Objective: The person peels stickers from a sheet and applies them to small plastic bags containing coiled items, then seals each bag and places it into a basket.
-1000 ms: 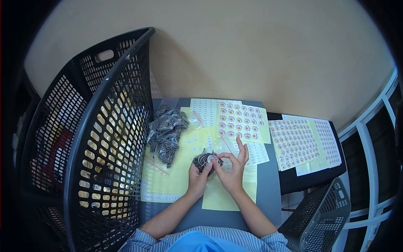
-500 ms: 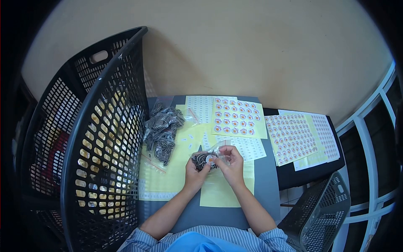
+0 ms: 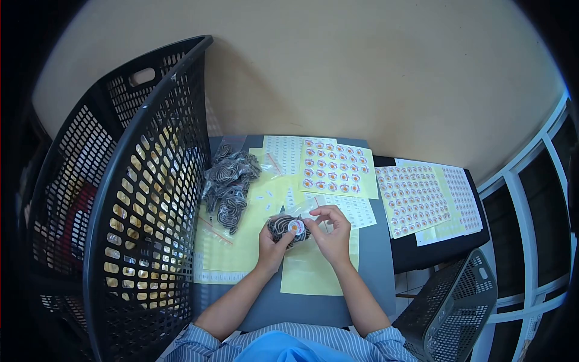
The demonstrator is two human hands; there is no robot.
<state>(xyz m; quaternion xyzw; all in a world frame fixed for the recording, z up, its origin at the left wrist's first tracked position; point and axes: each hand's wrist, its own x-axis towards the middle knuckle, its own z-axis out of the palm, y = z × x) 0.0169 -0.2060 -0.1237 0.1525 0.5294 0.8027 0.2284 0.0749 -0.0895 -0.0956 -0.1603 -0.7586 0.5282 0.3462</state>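
Observation:
A clear zip bag (image 3: 281, 225) of dark, light-lined spiral pieces is held above the yellow sheets in the middle of the table. A round white sticker (image 3: 296, 227) with an orange centre lies on its front. My left hand (image 3: 271, 252) grips the bag from the left, thumb on the front just below the sticker. My right hand (image 3: 333, 239) is closed at the bag's right side, its thumb by the sticker's right edge and its index finger bent near the zip strip. Left of my hands, more bags of spiral pieces (image 3: 232, 184) lie in a pile.
A tall black basket (image 3: 148, 108) stands along the left edge, with yellowish packed items behind its slots. Sticker sheets (image 3: 339, 168) lie at the back of the grey table (image 3: 377, 259). More sheets (image 3: 416, 199) rest on a black surface at right, above a second basket (image 3: 449, 308).
My right thumb has come off the sticker's face to its right edge, leaving the sticker in fuller view. My left hand keeps its grip on the bag. The whole view has shifted slightly.

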